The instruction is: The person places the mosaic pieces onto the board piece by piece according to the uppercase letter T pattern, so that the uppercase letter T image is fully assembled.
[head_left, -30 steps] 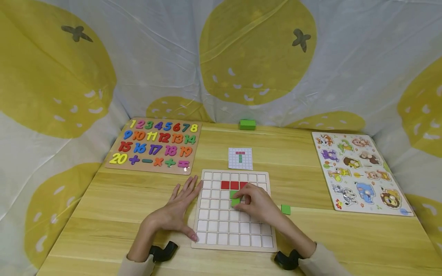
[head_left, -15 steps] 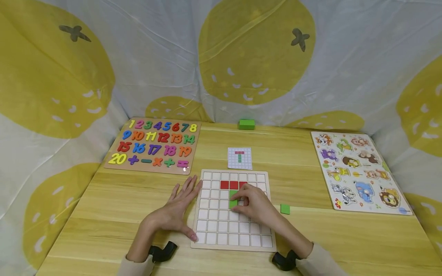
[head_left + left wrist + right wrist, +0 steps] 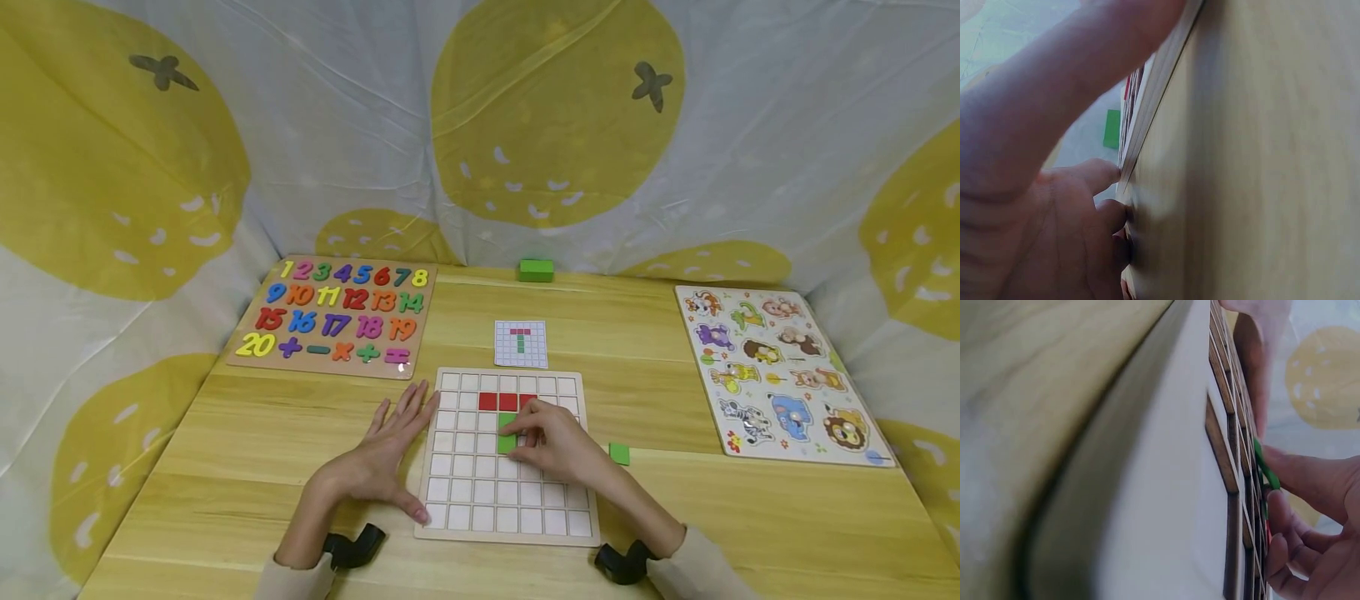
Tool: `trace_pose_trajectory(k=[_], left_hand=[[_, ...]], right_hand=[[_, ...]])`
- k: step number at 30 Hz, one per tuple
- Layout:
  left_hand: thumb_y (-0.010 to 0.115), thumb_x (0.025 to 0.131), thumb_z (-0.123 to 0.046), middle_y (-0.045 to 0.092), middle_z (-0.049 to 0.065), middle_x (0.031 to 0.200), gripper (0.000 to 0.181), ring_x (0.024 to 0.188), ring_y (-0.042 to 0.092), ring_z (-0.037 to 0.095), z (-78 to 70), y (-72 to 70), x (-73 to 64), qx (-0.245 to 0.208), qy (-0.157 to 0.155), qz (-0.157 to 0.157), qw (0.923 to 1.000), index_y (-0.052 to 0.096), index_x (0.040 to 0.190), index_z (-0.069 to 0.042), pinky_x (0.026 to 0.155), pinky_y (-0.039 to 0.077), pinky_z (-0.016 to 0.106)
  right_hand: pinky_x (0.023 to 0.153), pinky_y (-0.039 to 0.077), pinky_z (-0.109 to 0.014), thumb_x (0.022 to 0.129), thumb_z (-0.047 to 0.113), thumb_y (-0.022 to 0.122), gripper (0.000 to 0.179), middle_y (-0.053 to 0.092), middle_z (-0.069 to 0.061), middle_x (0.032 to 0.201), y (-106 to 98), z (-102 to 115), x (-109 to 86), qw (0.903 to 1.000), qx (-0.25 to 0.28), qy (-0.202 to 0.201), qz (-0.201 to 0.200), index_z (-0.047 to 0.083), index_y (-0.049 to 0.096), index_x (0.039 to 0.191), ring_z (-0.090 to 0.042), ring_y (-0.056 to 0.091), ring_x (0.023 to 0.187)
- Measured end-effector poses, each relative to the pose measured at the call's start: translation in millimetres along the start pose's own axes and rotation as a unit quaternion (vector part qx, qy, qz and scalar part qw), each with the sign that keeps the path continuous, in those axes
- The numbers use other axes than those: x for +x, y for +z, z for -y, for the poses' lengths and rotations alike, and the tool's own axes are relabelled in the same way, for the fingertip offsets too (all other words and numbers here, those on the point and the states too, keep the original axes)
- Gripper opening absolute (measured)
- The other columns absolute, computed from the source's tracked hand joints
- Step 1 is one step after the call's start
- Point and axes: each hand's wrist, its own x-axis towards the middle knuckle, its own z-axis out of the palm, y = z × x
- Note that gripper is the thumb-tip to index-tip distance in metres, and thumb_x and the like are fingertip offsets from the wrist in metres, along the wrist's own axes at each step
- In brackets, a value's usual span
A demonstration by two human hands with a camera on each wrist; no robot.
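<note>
A wooden grid board (image 3: 506,539) with white squares lies in the middle of the table. Three red tiles (image 3: 508,402) fill part of its second row, the right one partly behind fingers. Below the middle red tile sits a green tile (image 3: 506,422). My right hand (image 3: 557,442) pinches another green tile (image 3: 506,446) just under it; in the right wrist view this tile (image 3: 1265,465) stands tilted at the grid between thumb and fingertip. My left hand (image 3: 378,458) has its fingers spread, thumb and fingertips along the board's left edge.
A loose green tile (image 3: 618,454) lies right of the board. Behind the board is a pattern card (image 3: 521,344) with a T, and farther back a green block (image 3: 536,271). A number puzzle (image 3: 333,317) stands left, an animal puzzle (image 3: 780,375) right.
Over the last second the pinched green tile has shifted slightly into line with the green tile above it. Both hands have stayed almost in place.
</note>
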Motion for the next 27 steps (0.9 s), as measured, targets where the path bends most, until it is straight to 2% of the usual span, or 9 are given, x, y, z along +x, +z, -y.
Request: trace_pose_trajectory(k=[4, 12, 27], left_hand=[[0.101, 0.050, -0.050, -0.016, 0.016, 0.174, 0.158, 0.161, -0.016, 0.040, 0.0, -0.2, 0.2, -0.001, 0.000, 0.001, 1.0000, 0.003, 0.167, -0.009, 0.126, -0.013, 0.067], [0.101, 0.050, -0.050, -0.015, 0.016, 0.174, 0.158, 0.161, -0.016, 0.040, -0.3, -0.7, -0.2, -0.003, 0.000, 0.001, 1.0000, 0.004, 0.167, -0.009, 0.126, -0.013, 0.067], [0.101, 0.049, -0.051, -0.015, 0.017, 0.174, 0.158, 0.161, -0.016, 0.040, 2.0, -0.1, 0.0, -0.005, 0.004, 0.000, 1.0000, 0.004, 0.167, -0.008, 0.126, -0.013, 0.067]], right_hand=[[0.063, 0.047, -0.017, 0.084, 0.006, 0.084, 0.025, 0.065, -0.004, 0.092, 0.3, -1.5, -0.1, 1.0000, 0.000, 0.005, -0.004, 0.006, 0.081, 0.109, -0.005, 0.052, 0.074], [0.065, 0.048, -0.017, 0.084, 0.007, 0.084, 0.024, 0.064, -0.002, 0.096, 0.1, -2.9, 0.7, 0.9999, 0.005, 0.014, -0.007, 0.007, 0.081, 0.109, -0.013, 0.056, 0.078], [0.065, 0.047, -0.017, 0.084, 0.009, 0.086, 0.025, 0.062, -0.002, 0.098, 0.2, -7.3, 1.1, 0.9998, 0.015, 0.015, 0.001, 0.009, 0.082, 0.109, -0.011, 0.054, 0.079]])
